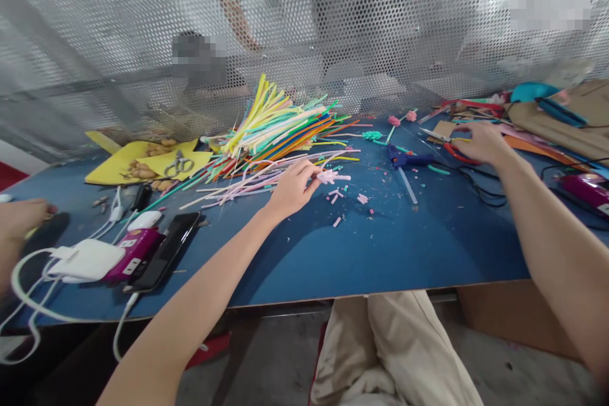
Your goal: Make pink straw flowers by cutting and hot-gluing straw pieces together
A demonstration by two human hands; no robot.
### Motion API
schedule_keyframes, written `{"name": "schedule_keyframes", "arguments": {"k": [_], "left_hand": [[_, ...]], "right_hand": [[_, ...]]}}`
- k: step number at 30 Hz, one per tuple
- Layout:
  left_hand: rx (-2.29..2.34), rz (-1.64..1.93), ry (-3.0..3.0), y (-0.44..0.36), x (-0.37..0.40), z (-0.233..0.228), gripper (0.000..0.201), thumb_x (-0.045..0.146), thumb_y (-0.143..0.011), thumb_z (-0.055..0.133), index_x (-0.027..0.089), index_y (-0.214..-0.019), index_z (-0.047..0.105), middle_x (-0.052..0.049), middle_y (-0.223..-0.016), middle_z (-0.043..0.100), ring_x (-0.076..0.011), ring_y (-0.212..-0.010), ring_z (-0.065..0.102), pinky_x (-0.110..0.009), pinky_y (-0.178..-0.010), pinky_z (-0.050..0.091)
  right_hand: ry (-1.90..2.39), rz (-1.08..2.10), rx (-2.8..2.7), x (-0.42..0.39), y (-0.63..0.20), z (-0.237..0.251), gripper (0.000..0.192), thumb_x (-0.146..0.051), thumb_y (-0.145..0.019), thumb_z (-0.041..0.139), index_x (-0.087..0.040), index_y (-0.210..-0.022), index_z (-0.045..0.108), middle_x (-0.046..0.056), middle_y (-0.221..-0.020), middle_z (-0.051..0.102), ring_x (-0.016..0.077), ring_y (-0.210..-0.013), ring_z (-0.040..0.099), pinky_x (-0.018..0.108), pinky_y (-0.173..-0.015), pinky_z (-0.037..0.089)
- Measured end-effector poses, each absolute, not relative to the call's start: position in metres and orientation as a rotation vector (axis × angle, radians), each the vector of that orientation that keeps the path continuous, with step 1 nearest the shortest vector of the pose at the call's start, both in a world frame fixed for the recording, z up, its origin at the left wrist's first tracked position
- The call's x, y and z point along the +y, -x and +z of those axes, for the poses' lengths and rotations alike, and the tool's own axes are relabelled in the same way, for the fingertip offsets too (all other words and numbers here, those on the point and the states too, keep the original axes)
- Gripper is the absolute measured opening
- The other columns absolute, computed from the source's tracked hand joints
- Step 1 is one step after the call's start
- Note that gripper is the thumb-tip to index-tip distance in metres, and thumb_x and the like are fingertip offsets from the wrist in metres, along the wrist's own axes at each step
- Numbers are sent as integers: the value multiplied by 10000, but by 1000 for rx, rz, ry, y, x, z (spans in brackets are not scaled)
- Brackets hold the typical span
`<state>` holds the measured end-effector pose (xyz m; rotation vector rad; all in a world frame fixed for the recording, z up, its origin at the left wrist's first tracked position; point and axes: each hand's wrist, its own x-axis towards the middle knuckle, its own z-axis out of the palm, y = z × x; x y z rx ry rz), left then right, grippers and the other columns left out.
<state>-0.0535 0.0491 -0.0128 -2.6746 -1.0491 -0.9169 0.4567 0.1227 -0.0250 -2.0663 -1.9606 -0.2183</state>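
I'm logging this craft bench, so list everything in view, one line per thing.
pipe cleaners: a big pile, many colours, back centre of table
pink pipe-cleaner piece: one, pink, held in the left hand's fingers
pink offcuts: several, pink, strewn right of that piece
glue gun: one, blue, lying right of centre
red-handled scissors: one, red, under the right hand
yellow foam sheets: a few, yellow, back left
silver scissors: one, on the yellow sheets
phone: one, black, front left
white charger: one, front left, cabled
table: one, blue
another person's hand: one, far left edge
left hand: pinching the pink piece
right hand: on the red scissors
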Motion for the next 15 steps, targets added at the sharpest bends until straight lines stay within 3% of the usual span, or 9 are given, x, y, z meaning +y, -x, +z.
{"name": "schedule_keyframes", "arguments": {"k": [2, 5, 10, 15], "left_hand": [[-1029, -936, 2674, 53, 48, -12, 173, 317, -1042, 482, 197, -1070, 604, -68, -1051, 656, -221, -1036, 598, -378, -950, 472], [-1015, -1000, 2668, 53, 46, -11, 165, 308, -1043, 474, 202, -1072, 597, -72, -1054, 656, -220, -1050, 592, -386, -966, 468], [-1016, -1113, 2650, 49, 40, -10, 211, 347, -1064, 418, 211, -1031, 576, -76, -1046, 653, -210, -1042, 584, -392, -958, 470], [-916, -1248, 2574, 42, 34, -8, 225, 365, -1069, 413, 213, -997, 562, -71, -1011, 651, -199, -1002, 587, -390, -925, 476]], "right_hand": [[1713, 41, -2220, 121, -430, -21, 471, -252, -916, 572, -145, -1374, 603, 179, -1270, 655, 204, -1084, 612, 307, -934, 447], [1371, 193, -2457, 116, -388, -25, 574, -239, -840, 603, -142, -1405, 568, 159, -1296, 629, 260, -1146, 604, 364, -1053, 439], [1623, 74, -2356, 114, -352, -42, 563, -299, -803, 603, -147, -1345, 609, 171, -1268, 578, 342, -1252, 560, 448, -1087, 455], [1651, -76, -2294, 114, -351, -40, 480, -385, -784, 616, -127, -1185, 667, 185, -1174, 616, 362, -1138, 598, 494, -1026, 477]]}}
